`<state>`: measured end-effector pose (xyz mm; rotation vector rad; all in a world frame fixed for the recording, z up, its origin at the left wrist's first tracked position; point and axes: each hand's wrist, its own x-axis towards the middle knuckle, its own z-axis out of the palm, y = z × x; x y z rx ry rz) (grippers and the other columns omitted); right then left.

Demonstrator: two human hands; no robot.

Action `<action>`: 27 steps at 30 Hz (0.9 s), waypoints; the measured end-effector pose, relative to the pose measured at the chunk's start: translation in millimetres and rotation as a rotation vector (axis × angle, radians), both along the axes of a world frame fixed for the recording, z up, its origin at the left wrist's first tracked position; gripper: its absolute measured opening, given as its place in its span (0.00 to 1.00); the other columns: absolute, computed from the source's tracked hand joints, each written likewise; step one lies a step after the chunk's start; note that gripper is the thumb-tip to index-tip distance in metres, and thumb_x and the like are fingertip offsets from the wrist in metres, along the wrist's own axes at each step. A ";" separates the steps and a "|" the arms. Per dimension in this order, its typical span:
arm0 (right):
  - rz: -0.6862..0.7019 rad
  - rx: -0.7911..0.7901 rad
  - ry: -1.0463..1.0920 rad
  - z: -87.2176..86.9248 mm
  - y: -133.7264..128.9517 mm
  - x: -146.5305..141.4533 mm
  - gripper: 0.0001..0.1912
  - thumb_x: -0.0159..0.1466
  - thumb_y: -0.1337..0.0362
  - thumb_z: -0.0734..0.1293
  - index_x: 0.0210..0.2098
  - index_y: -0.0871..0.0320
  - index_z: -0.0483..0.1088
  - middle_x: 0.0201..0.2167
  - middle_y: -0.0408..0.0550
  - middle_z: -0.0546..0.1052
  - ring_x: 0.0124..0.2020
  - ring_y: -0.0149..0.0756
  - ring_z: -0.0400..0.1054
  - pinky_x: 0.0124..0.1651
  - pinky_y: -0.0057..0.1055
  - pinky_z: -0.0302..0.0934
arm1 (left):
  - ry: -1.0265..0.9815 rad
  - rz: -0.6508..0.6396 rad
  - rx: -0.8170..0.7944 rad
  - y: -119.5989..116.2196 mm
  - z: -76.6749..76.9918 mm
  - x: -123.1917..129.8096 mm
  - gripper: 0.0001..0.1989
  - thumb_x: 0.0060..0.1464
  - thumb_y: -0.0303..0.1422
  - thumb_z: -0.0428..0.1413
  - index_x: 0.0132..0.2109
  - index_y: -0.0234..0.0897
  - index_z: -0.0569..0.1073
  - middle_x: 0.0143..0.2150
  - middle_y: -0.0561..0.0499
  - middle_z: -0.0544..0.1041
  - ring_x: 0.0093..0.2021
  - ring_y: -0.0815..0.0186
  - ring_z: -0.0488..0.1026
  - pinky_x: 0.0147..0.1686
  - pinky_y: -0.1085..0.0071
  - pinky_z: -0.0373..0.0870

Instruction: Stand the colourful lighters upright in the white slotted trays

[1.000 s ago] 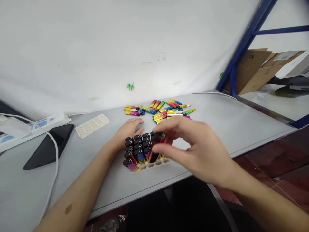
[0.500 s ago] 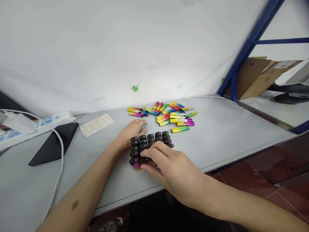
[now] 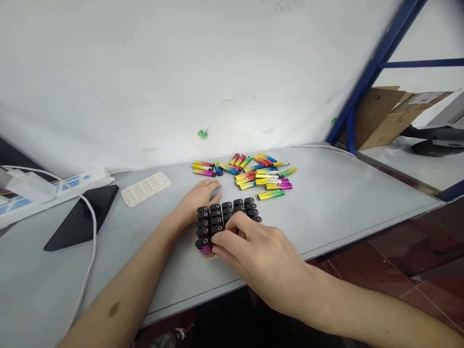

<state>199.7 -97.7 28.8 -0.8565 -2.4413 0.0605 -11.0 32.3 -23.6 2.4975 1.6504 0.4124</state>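
While the right hand (image 3: 264, 261) curls, it partly hides lighters (image 3: 217, 228).

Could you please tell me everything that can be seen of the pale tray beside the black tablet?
The pale tray is a thin, off-white rectangle with rounded corners and rows of small oval recesses; it looks like plastic. It lies flat and askew on the grey table, between the black tablet and the left hand. Neither hand touches it. The recesses' depth cannot be told.
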 end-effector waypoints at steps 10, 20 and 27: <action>-0.322 -0.004 0.086 -6.0 58.9 67.4 0.10 0.70 0.62 0.62 0.41 0.57 0.76 0.37 0.49 0.78 0.30 0.34 0.71 0.33 0.32 0.65 | 0.020 -0.012 0.006 2.9 -2.7 -1.7 0.22 0.65 0.38 0.47 0.61 0.33 0.70 0.66 0.39 0.69 0.67 0.53 0.64 0.67 0.53 0.60; -0.298 -0.086 -0.153 -42.2 115.9 115.4 0.10 0.65 0.62 0.67 0.44 0.58 0.74 0.47 0.57 0.72 0.51 0.51 0.67 0.53 0.47 0.65 | 0.026 -0.007 -0.009 3.8 -1.5 -1.6 0.23 0.64 0.37 0.47 0.61 0.31 0.70 0.66 0.38 0.69 0.67 0.52 0.64 0.67 0.52 0.59; -0.154 -0.692 0.567 -17.4 130.5 90.9 0.13 0.58 0.56 0.74 0.39 0.57 0.73 0.34 0.46 0.76 0.36 0.38 0.70 0.41 0.38 0.66 | 0.029 -0.013 0.019 5.1 -3.8 -3.6 0.23 0.64 0.38 0.47 0.61 0.31 0.70 0.66 0.39 0.69 0.66 0.53 0.64 0.67 0.54 0.60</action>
